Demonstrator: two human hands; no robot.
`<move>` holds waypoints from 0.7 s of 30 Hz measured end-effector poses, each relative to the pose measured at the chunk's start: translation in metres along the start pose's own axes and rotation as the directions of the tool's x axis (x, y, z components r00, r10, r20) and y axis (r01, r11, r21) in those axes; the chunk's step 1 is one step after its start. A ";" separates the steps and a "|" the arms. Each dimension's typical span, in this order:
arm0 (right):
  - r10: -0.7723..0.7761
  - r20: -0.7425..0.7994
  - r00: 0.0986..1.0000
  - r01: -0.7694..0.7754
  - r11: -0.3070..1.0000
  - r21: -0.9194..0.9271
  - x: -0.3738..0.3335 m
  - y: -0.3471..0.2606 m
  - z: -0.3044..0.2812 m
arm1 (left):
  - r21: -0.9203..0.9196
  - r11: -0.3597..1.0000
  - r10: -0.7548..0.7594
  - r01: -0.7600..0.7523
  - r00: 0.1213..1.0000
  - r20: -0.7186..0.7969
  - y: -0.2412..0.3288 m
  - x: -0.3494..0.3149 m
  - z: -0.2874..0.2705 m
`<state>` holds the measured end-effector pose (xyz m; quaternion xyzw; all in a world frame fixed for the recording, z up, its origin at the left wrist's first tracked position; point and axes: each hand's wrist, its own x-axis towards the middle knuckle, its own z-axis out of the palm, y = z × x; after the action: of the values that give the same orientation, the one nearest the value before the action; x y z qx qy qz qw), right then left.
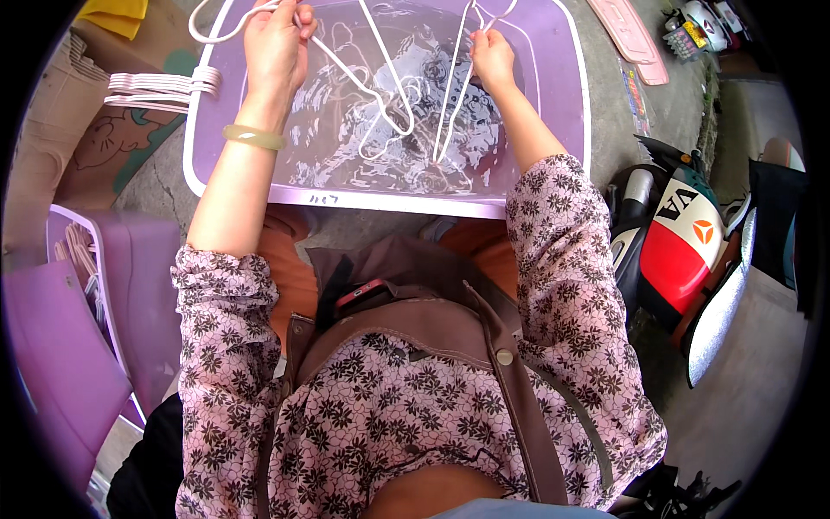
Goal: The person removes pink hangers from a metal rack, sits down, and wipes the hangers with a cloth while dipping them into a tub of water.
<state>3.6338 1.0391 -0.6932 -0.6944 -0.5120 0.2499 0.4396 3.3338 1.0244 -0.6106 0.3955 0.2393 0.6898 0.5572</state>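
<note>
In front of me is a large lilac tub (pixel 389 202) of rippling water. My left hand (pixel 277 54), with a pale bangle at the wrist, is closed around a white clothes hanger (pixel 346 73) slanting down over the water. My right hand (pixel 493 60) pinches another white clothes hanger (pixel 446 108) near its hook; its long arms reach down to the water. How far either hanger dips under is hard to tell through the ripples. Several pale pink hangers (pixel 160 85) lie stacked over the tub's left rim.
Left of the tub stands a printed cardboard box (pixel 95 143). Lower left is a purple bin (pixel 151 294) containing more hangers. Pink lids (pixel 627 35) lie on the floor at the upper right. A red, white and black scooter (pixel 679 242) stands close on my right.
</note>
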 end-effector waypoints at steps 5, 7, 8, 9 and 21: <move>-0.174 0.225 0.959 0.169 0.985 0.043 -0.037 -0.031 0.027 | 0.097 0.900 -0.423 0.424 0.905 -0.037 -0.024 -0.018 0.003; -0.270 0.289 0.918 0.275 0.961 0.025 -0.045 -0.056 0.043 | -0.085 0.780 -0.619 0.620 0.785 0.038 -0.050 -0.025 -0.007; -0.329 0.300 0.895 0.347 0.938 -0.007 -0.048 -0.066 0.053 | -0.209 0.681 -0.694 0.702 0.709 0.121 -0.056 -0.027 -0.011; -0.331 0.342 0.879 0.339 0.940 0.037 -0.053 -0.075 0.063 | -0.319 0.569 -0.718 0.758 0.647 0.256 -0.059 -0.024 -0.019; -0.055 0.732 0.679 0.528 0.729 -0.435 0.026 0.028 0.193 | -0.221 0.730 -0.676 0.646 0.729 -0.102 0.013 -0.021 -0.081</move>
<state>3.5028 1.1295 -0.8087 -0.5600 -0.7976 0.2239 0.0066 3.2615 1.0098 -0.6531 0.1722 0.3530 0.4951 0.7750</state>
